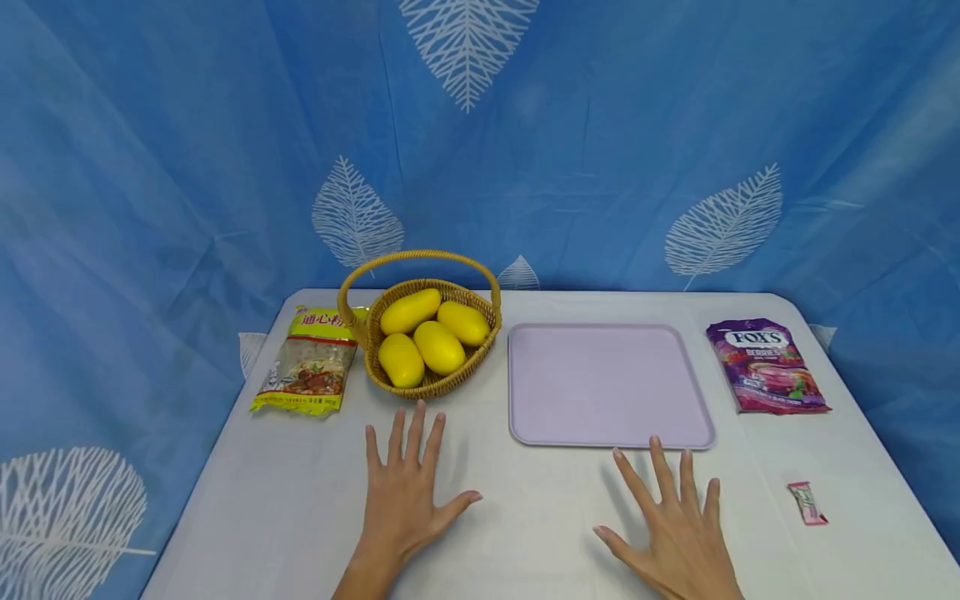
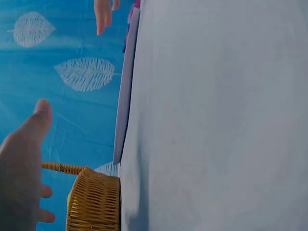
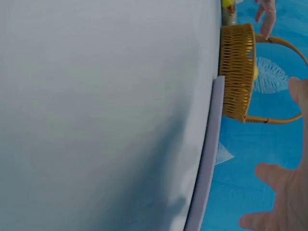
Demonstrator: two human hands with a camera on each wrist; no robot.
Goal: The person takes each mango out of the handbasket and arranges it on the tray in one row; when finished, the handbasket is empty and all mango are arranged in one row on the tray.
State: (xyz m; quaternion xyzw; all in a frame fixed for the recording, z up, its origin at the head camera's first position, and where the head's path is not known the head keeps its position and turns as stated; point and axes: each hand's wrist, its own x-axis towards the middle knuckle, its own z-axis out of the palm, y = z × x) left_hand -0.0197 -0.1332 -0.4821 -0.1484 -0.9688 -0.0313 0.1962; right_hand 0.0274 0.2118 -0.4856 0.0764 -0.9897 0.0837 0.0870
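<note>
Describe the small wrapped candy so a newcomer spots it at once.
On the white table, go to the right side, where the purple FOX'S bag lies. Just nearer the viewer is the small wrapped candy, pink and far smaller than that bag.

From the left grip [image 1: 405,500], bare desk [image 1: 528,525] leaves passage toward 3 o'clock; the basket [image 2: 94,202], its handle [image 1: 420,254] arching high, blocks 12, the yellow packet [image 1: 309,367] 11. A narrow strip opens at 1, between basket and tray [image 1: 611,387]. From the right grip [image 1: 675,533], the low tray lies at 11, the purple bag [image 1: 768,367] at 1, the small sweet [image 1: 807,503] near 3.
</note>
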